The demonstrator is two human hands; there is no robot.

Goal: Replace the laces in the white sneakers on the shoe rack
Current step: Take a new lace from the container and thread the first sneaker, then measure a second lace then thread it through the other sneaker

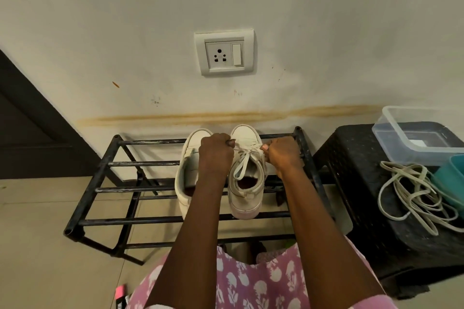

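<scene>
Near right, loose laces (414, 198) lie heaped on the black stool (364, 183). On the shoe rack (140, 163), left sneaker (182, 183) and right sneaker (247, 199) stand side by side, toes to the wall. Your left hand (216, 155) and right hand (285, 155) each have fingers clamped on the right sneaker's lace (243, 165).

Midsection of the left sneaker (182, 180) behind the left hand (216, 155); teal container (452, 178) and clear tub (401, 140) partly beyond the right edge.

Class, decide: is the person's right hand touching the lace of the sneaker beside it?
Touching. The head view shows the lace running from the sneaker straight into the curled fingers of the right hand, which pinch its end.
</scene>
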